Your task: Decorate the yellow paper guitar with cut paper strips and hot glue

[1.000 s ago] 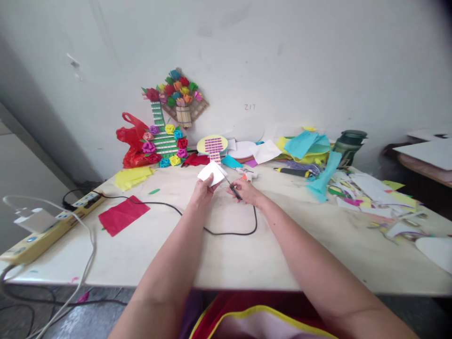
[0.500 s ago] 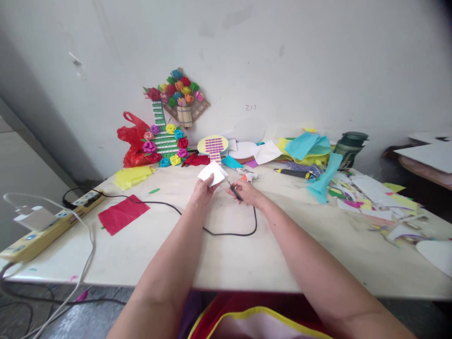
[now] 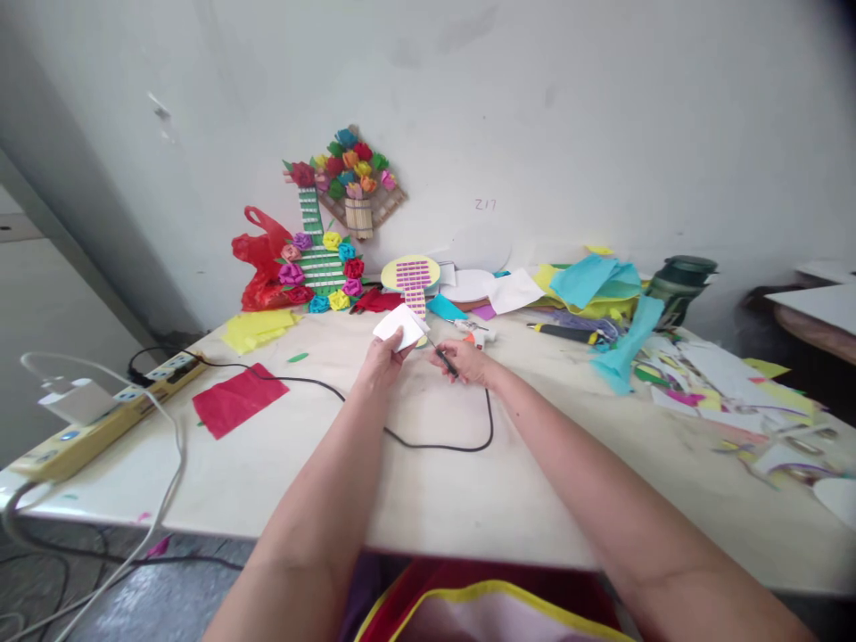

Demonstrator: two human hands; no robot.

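My left hand point(image 3: 386, 358) pinches a small folded piece of white paper point(image 3: 399, 327) above the middle of the table. Just right of it, my right hand point(image 3: 463, 361) is closed around the dark handles of a pair of scissors point(image 3: 445, 359). The blades point up and left at the paper's right edge; whether they touch it I cannot tell. Behind the paper lies a yellow oval card piece point(image 3: 411, 273) with a purple and white woven grid. A white and orange glue gun point(image 3: 480, 336) lies past my right hand.
On the left are a power strip point(image 3: 107, 423), red crepe paper point(image 3: 241, 401) and yellow paper point(image 3: 260, 331). A black cord point(image 3: 434, 447) crosses the table. Paper-flower crafts point(image 3: 327, 267) stand by the wall. Rightward are a cutter point(image 3: 565, 333), a dark bottle point(image 3: 679, 290) and paper scraps point(image 3: 722, 392).
The view has shifted slightly, so the table's things sit a little further right. Both hands keep their holds on the paper and the scissors, almost unmoved.
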